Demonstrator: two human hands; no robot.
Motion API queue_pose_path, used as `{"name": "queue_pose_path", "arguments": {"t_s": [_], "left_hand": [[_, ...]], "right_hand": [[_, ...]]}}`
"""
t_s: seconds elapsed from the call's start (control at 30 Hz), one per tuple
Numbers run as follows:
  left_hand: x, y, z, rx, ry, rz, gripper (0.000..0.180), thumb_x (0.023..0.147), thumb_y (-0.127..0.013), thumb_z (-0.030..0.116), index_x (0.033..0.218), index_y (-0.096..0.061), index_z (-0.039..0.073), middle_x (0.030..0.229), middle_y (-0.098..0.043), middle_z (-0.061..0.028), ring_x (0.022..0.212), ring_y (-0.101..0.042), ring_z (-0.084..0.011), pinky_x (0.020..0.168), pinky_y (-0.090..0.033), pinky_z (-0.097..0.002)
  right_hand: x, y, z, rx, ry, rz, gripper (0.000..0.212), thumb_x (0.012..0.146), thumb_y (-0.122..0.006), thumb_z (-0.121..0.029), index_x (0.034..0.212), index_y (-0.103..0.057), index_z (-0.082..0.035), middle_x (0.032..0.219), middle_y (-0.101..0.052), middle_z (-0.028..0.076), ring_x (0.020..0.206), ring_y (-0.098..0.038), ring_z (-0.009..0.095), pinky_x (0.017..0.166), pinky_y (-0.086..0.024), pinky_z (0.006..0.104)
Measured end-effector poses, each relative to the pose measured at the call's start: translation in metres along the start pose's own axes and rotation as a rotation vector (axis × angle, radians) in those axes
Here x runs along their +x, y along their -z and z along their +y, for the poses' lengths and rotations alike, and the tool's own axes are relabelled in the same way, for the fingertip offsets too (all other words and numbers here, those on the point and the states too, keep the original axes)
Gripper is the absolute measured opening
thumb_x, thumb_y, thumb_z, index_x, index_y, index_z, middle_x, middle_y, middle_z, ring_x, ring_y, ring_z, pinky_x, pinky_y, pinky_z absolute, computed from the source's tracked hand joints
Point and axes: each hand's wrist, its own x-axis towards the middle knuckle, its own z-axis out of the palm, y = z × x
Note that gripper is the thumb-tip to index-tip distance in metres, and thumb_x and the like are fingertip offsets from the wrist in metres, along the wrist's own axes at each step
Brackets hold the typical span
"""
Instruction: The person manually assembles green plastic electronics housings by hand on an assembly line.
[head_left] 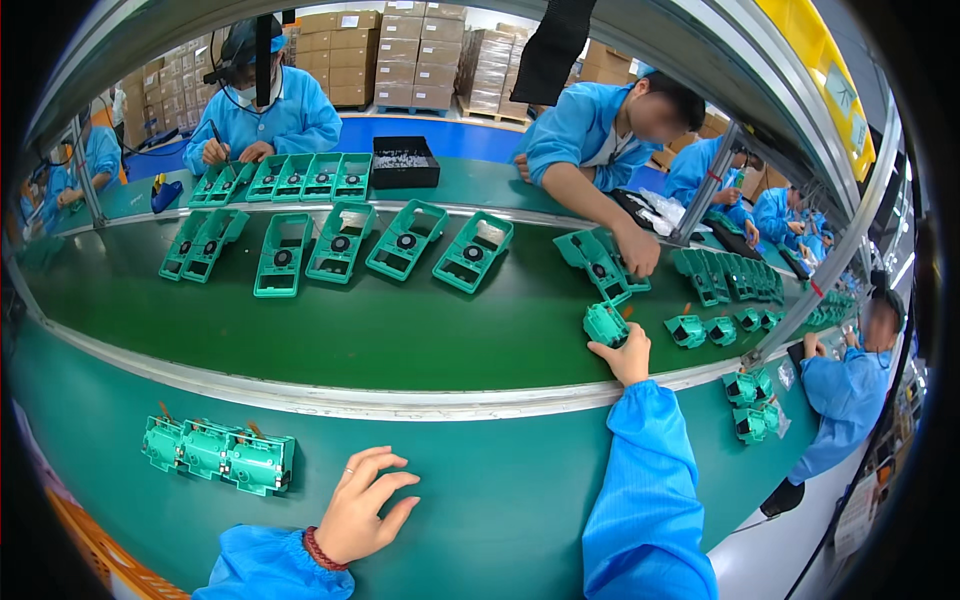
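Right hand [627, 356]: pinching small boxy green plastic housing [604, 324] over flat dark-green belt [420, 330].
Left hand [362, 506]: loosely spread, empty.
Snag risk: crooked lift could catch housing on long green plastic frame [580, 254] just beside it.

My right arm [645, 490], sleeved in blue, reaches up from the bottom of the frame, and the right hand [628, 358], right of centre, has its thumb and fingers bent in a grip. My left hand [357, 512], left of bottom centre, is loosely curled, fingers spread apart and angled toward the upper right.
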Motion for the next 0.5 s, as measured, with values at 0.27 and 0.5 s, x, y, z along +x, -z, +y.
{"name": "queue_pose_path", "arguments": {"t_s": [0.27, 0.5], "left_hand": [[-0.003, -0.002, 0.007, -0.142, 0.092, 0.038, 0.061, 0.061, -0.076, 0.015, 0.112, -0.046, 0.004, 0.119, -0.040, -0.0155, 0.108, -0.043, -0.0316, 0.087, -0.039, -0.0394], [-0.003, -0.003, 0.007, -0.518, 0.206, 0.112, 0.094, 0.055, -0.081, 0.025, 0.128, -0.025, 0.004, 0.131, -0.022, -0.0184, 0.115, -0.038, -0.0307, 0.089, -0.040, -0.0412]], "right_hand": [[-0.079, 0.026, -0.145, 0.570, 0.700, -0.382, 0.065, 0.052, -0.078, -0.014, 0.107, -0.045, -0.002, 0.110, -0.046, 0.017, 0.103, -0.045, 0.031, 0.088, -0.037, 0.0371], [-0.134, 0.045, -0.196, 0.807, 0.785, -0.827, 0.065, 0.057, -0.075, -0.010, 0.113, -0.044, -0.003, 0.121, -0.038, 0.016, 0.111, -0.040, 0.031, 0.092, -0.035, 0.0387]]}}
